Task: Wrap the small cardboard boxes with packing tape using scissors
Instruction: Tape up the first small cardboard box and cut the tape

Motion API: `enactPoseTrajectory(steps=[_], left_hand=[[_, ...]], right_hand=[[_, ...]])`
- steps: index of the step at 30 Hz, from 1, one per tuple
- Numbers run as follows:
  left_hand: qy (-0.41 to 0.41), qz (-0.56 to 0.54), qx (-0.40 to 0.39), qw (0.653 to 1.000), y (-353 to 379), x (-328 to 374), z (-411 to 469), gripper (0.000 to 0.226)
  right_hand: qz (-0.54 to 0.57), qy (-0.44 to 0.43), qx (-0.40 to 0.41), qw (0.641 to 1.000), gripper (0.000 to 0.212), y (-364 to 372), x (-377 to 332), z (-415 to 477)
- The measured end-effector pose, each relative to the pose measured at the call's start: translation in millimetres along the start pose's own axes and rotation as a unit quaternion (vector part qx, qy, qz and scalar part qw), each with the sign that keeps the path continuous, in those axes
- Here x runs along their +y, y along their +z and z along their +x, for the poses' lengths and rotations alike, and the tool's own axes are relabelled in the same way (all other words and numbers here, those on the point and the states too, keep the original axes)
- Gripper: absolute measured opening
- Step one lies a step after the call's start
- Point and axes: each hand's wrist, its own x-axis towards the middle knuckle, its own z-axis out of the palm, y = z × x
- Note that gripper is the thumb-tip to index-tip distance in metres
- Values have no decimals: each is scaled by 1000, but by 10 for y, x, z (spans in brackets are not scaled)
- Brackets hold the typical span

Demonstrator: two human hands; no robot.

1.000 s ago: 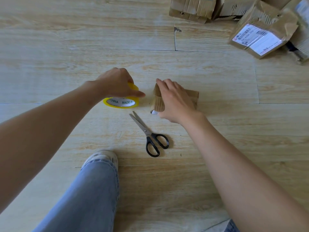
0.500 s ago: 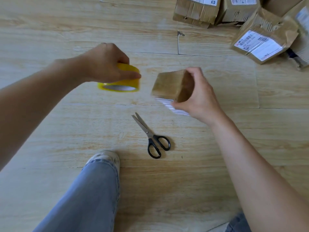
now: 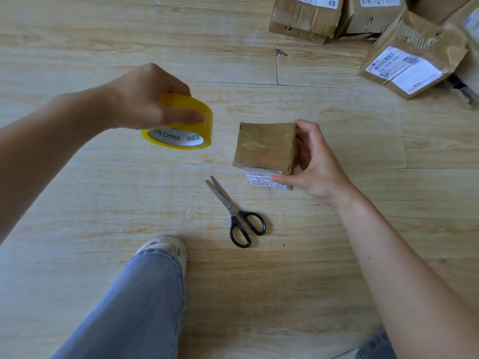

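My left hand (image 3: pixel 145 99) grips a yellow roll of packing tape (image 3: pixel 181 125) from above and holds it off the wooden floor. A small brown cardboard box (image 3: pixel 264 146) with a white label on its near face is held in the air by my right hand (image 3: pixel 316 161), fingers on its right side and thumb on the label. Black-handled scissors (image 3: pixel 233 211) lie on the floor below the box, blades pointing up and left, touched by neither hand. A gap of floor separates tape and box.
Several taped cardboard parcels (image 3: pixel 305 16) with shipping labels pile at the top right, one large labelled parcel (image 3: pixel 407 68) nearest. My leg in blue jeans with a white shoe (image 3: pixel 163 250) stretches from the bottom edge toward the scissors.
Both hands lifted their items off the floor. The box has been turned so a plain brown face is up. The tape roll tilted, showing its white core.
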Motion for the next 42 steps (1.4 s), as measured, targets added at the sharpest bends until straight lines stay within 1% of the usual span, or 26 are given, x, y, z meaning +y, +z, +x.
enactPoseTrajectory(steps=[3, 9, 14, 18, 22, 25, 27, 30, 31, 33, 34, 35, 36, 37, 38, 39, 41, 42], left_hand=[[-11, 18, -2, 1000, 89, -3, 54, 16], [-31, 23, -21, 999, 174, -36, 120, 20], [-33, 3, -47, 998, 236, -3, 163, 18], [-32, 22, -69, 997, 403, 58, 188, 22], [-14, -6, -40, 999, 511, 175, 211, 34], [-13, 10, -23, 1000, 574, 219, 272, 28], [-20, 18, -25, 999, 602, 212, 294, 27], [-40, -5, -30, 999, 636, 161, 269, 26], [-46, -18, -30, 998, 642, 147, 254, 27], [-47, -33, -30, 998, 654, 126, 229, 28], [-46, -38, -32, 998, 659, 122, 222, 28], [-46, -43, -33, 997, 661, 121, 219, 27], [-47, -50, -36, 997, 662, 121, 219, 26], [-46, -60, -38, 996, 664, 123, 218, 25], [-45, -71, -41, 996, 669, 128, 217, 25], [-41, -84, -44, 995, 672, 138, 217, 27], [-36, -102, -48, 993, 680, 167, 214, 35], [-33, -107, -52, 992, 684, 183, 212, 40]], right_hand=[[20, 14, 2, 1000, 93, 48, 55, -38], [52, 30, 4, 998, 100, 58, 79, -58], [33, 49, -2, 998, 102, -37, 114, -114], [18, 63, 0, 998, 102, -110, 187, -150], [25, 79, 29, 996, 99, -179, 243, -163], [28, 73, 73, 994, 96, -154, 213, -166], [12, 85, 113, 990, 95, -84, 221, -212], [-46, 131, 216, 967, 94, 151, 283, -399], [-78, 132, 262, 953, 88, 265, 299, -488], [-188, 86, 333, 920, 62, 507, 352, -666], [-248, 47, 330, 910, 48, 625, 391, -749], [-295, 13, 289, 911, 35, 734, 427, -819], [-331, -8, 225, 916, 26, 830, 463, -871], [-358, -11, 157, 920, 22, 914, 498, -907], [-379, 1, 98, 920, 24, 987, 542, -941], [-398, 14, 58, 915, 28, 1046, 586, -964], [-434, 27, 16, 900, 37, 1111, 653, -956], [-446, 30, 5, 895, 37, 1134, 670, -938]])
